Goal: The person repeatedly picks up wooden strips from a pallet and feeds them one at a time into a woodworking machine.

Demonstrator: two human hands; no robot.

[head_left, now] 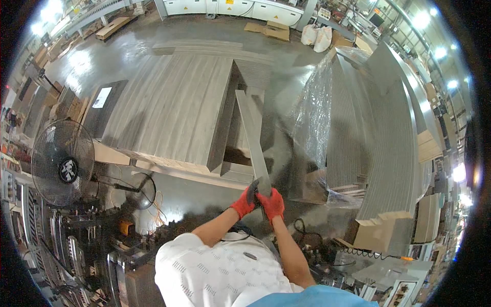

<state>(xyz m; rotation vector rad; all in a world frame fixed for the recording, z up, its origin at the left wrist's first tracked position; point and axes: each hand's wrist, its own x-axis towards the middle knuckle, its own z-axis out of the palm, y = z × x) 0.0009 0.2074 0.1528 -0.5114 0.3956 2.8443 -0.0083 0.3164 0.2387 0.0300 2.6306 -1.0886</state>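
A long, narrow grey wood-grain board (250, 132) points away from me, its near end between my gloved hands. My left hand (244, 200), in a red glove with dark fingers, is closed on the board's left edge. Closed on its right side is my right hand (272, 203), in a red glove too; its fingers are partly hidden. The board's far end lies over the right part of a big stack of similar grey boards (169, 107), above a lower step in that stack. Whether it touches the boards below I cannot tell.
On the right stand tall stacks of grey boards (386, 123), partly wrapped in clear plastic film (312, 110). A round caged fan (64, 162) stands at the left. Dark machine parts (76, 245) lie close on my left, with cables near. White machinery (230, 9) lines the back.
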